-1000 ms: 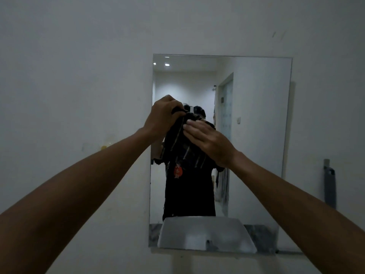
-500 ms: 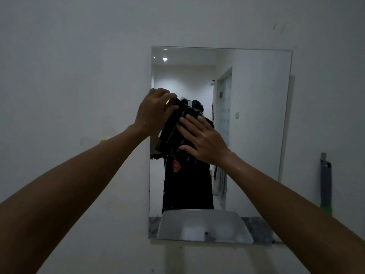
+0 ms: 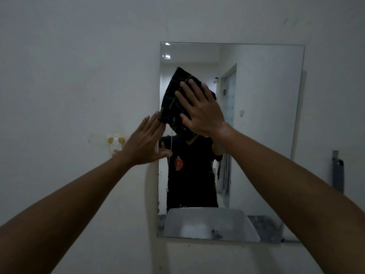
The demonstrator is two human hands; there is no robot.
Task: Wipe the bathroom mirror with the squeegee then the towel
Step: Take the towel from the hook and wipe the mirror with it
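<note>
The frameless mirror (image 3: 266, 115) hangs on a white wall. A dark folded towel (image 3: 172, 97) with thin light stripes lies flat against its upper left part. My right hand (image 3: 201, 111) presses the towel onto the glass with the palm flat and the fingers spread. My left hand (image 3: 146, 143) is open at the mirror's left edge, its fingertips by the towel's lower left corner. A grey squeegee (image 3: 338, 173) stands upright against the wall to the right of the mirror, away from both hands.
A small yellow and white holder (image 3: 116, 144) sticks to the wall left of the mirror. The mirror reflects a person in a dark shirt, a white basin (image 3: 209, 224) and a doorway. Bare wall surrounds the mirror.
My left hand has let go of the towel and dropped to its lower left, fingers spread. The right hand now pins the towel higher on the glass. The view has shifted left.
</note>
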